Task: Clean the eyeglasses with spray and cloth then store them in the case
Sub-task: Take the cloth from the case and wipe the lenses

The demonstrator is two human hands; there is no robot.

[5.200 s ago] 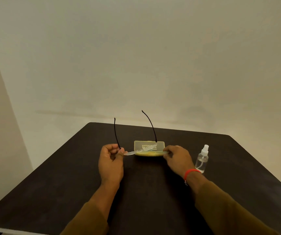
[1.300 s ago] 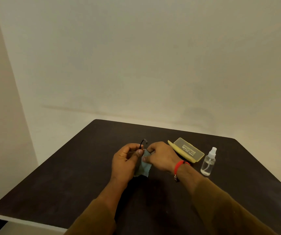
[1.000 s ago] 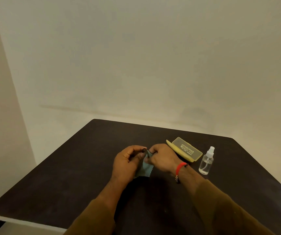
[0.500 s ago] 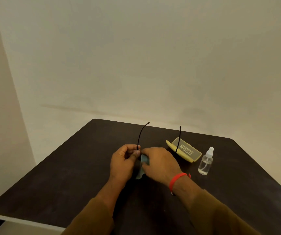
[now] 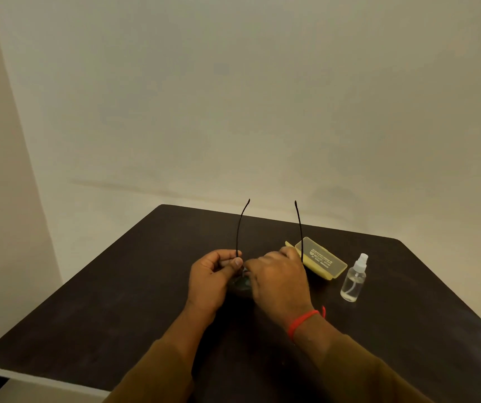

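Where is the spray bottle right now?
In the head view, the spray bottle stands upright on the dark table, right of the right hand and beside the yellow case, untouched.

- We record dim, warm, yellowish lighting; no lamp in frame.
- We see soft, faint shadows on the wall (image 5: 262, 97).
- The dark table (image 5: 117, 286) swallows detail; no glare.
- We note slight softness overall and wide-angle bending at the edges.
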